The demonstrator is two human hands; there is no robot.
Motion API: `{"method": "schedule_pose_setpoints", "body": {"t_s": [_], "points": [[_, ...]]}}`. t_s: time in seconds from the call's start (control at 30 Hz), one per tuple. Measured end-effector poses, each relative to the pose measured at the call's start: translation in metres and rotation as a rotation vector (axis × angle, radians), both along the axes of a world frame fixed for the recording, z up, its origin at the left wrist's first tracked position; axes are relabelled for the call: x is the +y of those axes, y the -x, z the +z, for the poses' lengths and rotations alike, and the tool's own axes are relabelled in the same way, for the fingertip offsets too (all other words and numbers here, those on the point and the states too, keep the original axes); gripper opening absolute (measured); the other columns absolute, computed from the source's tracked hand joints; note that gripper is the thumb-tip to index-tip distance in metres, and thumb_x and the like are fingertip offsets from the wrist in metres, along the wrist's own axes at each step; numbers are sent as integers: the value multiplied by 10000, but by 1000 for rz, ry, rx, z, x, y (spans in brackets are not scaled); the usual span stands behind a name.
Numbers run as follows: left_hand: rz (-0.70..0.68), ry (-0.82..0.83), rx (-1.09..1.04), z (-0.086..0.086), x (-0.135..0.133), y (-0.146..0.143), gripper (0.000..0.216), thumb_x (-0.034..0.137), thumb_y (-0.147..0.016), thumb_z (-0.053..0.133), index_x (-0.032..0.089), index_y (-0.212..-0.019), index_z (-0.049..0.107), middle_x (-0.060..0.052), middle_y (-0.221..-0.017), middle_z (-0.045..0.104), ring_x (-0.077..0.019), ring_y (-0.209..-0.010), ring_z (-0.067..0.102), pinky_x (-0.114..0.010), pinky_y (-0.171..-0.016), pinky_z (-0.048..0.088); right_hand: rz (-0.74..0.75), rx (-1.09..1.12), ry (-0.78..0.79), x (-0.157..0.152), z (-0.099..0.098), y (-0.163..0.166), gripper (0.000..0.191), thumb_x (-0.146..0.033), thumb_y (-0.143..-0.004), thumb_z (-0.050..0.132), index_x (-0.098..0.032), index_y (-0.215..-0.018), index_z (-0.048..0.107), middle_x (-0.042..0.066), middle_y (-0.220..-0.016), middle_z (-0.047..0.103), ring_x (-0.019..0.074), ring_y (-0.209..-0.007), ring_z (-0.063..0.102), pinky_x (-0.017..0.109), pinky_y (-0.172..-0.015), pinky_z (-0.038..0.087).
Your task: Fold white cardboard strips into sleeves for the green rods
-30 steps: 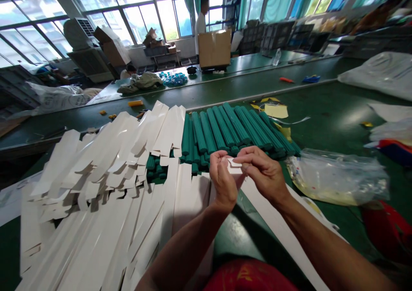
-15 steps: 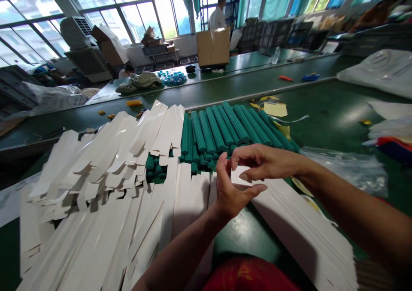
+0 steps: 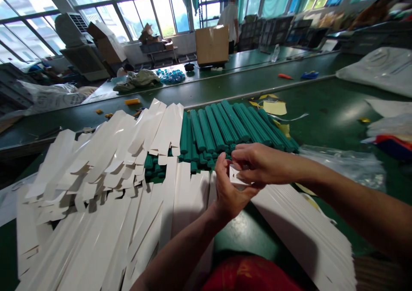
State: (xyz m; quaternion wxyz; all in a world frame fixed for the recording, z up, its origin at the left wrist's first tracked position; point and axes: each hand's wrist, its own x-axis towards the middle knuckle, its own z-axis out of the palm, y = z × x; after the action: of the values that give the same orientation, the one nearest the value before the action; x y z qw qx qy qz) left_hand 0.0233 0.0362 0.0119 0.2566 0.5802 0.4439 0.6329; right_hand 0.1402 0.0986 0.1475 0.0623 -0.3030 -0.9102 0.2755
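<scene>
Between my hands is the end of a white paper carton (image 3: 234, 176), with small end flaps showing; the rest of it is hidden. My left hand (image 3: 229, 193) wraps round the carton from the left and below. From the right, my right hand (image 3: 262, 164) has its bent fingers pressed on the carton's end. Just beyond lie stacked green ribbed rods (image 3: 231, 121). A fanned stack of flat white cartons (image 3: 299, 226) lies under and right of my right hand. White cartons with open flaps (image 3: 106, 153) are heaped to the left.
A clear plastic bag (image 3: 347, 166) and yellow paper scraps (image 3: 274, 107) lie right of the rods. Across the green table (image 3: 206, 91) stand a cardboard box (image 3: 211, 45) and blue beads (image 3: 170, 76). One person (image 3: 230, 18) stands behind the box.
My right hand's fingers have come down onto the carton's end, and my left thumb has drawn in beneath them. The person behind the cardboard box has moved right.
</scene>
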Motion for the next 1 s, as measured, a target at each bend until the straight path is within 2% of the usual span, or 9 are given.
{"method": "schedule_pose_setpoints", "body": {"t_s": [0.23, 0.37, 0.47, 0.63, 0.77, 0.93, 1.0], "points": [[76, -23, 64, 3, -2, -2, 1017, 384, -625, 874, 176, -1408, 260, -170, -1193, 578, -327, -1142, 616, -503, -972, 529, 10, -78, -75, -8, 11, 6, 187, -120, -866, 549, -162, -686, 571, 30, -724, 537, 112, -610, 449, 235, -558, 293], [82, -18, 116, 3, -3, 1, 1013, 360, -634, 865, 171, -1409, 241, -200, -1239, 559, -340, -1145, 616, -498, -941, 541, 14, -117, -122, -11, 10, 8, 118, -79, -801, 614, -162, -720, 592, 35, -750, 540, 113, -596, 435, 240, -537, 290], [79, -19, 100, 4, -4, 2, 989, 356, -657, 850, 189, -1411, 232, -174, -1205, 565, -319, -1115, 624, -483, -934, 542, 7, -110, -121, -8, 8, 7, 126, -90, -809, 597, -161, -706, 586, 40, -768, 547, 111, -607, 440, 236, -551, 306], [23, 13, 14, 1, -6, 1, 1019, 354, -658, 856, 209, -1423, 198, -109, -1125, 551, -239, -953, 651, -398, -853, 570, 6, -50, 134, 4, 8, 0, 134, -120, -829, 530, -165, -703, 544, -1, -683, 553, 93, -581, 467, 206, -508, 313], [29, 1, 40, -2, -7, -1, 961, 280, -696, 799, 225, -1427, 177, -105, -1107, 551, -232, -915, 648, -388, -810, 572, -15, -77, 178, 8, 7, -1, 107, -114, -783, 561, -172, -707, 512, -22, -642, 551, 80, -540, 472, 191, -461, 297], [19, -12, 51, -2, -9, -3, 943, 203, -705, 740, 231, -1438, 146, -101, -1087, 551, -222, -875, 645, -382, -786, 575, -54, -41, 461, 8, 3, -2, 138, -178, -797, 568, -189, -712, 460, -38, -591, 537, 97, -513, 541, 184, -443, 348], [19, -14, 52, -2, -10, -3, 936, 184, -711, 721, 228, -1443, 139, -107, -1093, 547, -223, -879, 645, -375, -783, 575, -66, -40, 466, 8, 1, -3, 131, -177, -794, 566, -189, -713, 464, -43, -571, 525, 96, -506, 528, 185, -444, 338]]}}
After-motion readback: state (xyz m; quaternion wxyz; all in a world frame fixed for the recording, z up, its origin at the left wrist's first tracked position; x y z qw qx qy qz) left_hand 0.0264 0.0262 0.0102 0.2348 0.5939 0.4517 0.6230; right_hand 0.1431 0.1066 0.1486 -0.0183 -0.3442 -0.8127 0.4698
